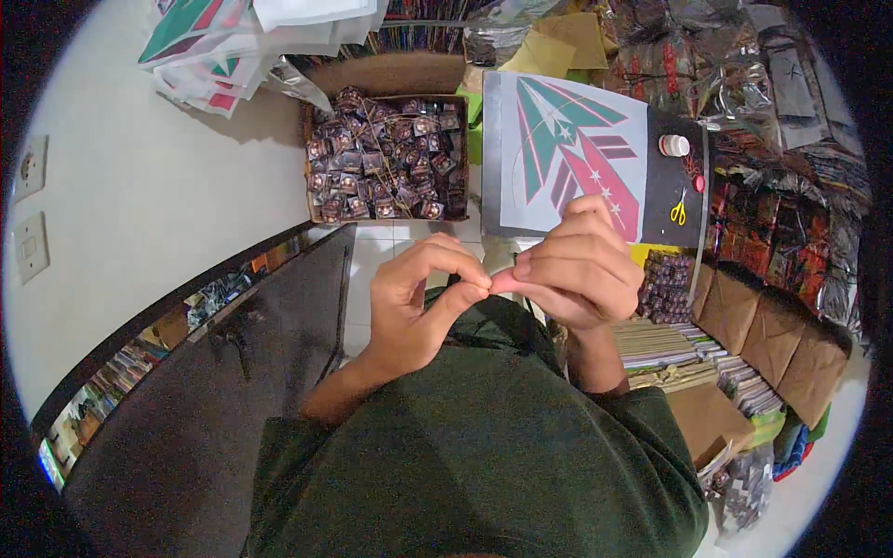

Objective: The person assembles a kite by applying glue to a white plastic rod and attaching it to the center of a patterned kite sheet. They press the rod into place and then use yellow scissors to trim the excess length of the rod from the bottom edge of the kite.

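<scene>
My left hand (pixel 419 299) is raised in front of my dark green shirt, its thumb and index fingertip pinched together. My right hand (pixel 584 265) meets it from the right, fingers curled and one fingertip touching the left pinch. Whatever lies between the fingertips, if anything, is too small to make out. Just beyond the right hand is a printed sheet (pixel 507 177) with a green, red and white star design, on a black board (pixel 662 223). On that board lie yellow-handled scissors (pixel 678 212), a white-capped small bottle (pixel 673 145) and a small red round item (pixel 699 183).
An open cardboard box (pixel 386 74) full of small dark wrapped pieces stands beyond my left hand. Plastic-wrapped bundles (pixel 744 223) and paper stacks (pixel 651 346) line the right. A dark panel (pixel 214 400) runs along the left, and printed plastic bags (pixel 228 56) hang at upper left.
</scene>
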Tool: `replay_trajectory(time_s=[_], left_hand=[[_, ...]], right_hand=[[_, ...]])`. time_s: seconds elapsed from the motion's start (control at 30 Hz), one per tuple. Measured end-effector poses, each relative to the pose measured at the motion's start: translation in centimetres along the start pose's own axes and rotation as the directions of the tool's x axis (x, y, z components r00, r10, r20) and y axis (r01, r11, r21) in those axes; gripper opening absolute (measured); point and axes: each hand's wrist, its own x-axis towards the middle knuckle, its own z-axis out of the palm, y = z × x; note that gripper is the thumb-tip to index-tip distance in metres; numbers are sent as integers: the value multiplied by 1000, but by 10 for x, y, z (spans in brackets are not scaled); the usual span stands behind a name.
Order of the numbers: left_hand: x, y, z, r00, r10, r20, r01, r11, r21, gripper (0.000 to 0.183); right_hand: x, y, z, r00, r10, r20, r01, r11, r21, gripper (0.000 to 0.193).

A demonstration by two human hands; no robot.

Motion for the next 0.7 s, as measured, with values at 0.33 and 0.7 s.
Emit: replay_trajectory(time_s=[0.33,0.7], left_hand=[[-7,16,0,961,273,44,-266,869,418,8],[-10,29,0,912,390,127,-383,697,606,12]], right_hand=[[1,-29,-1,970,187,158,-214,962,171,16],[7,-55,-5,921,320,223,-346,934,88,12]])
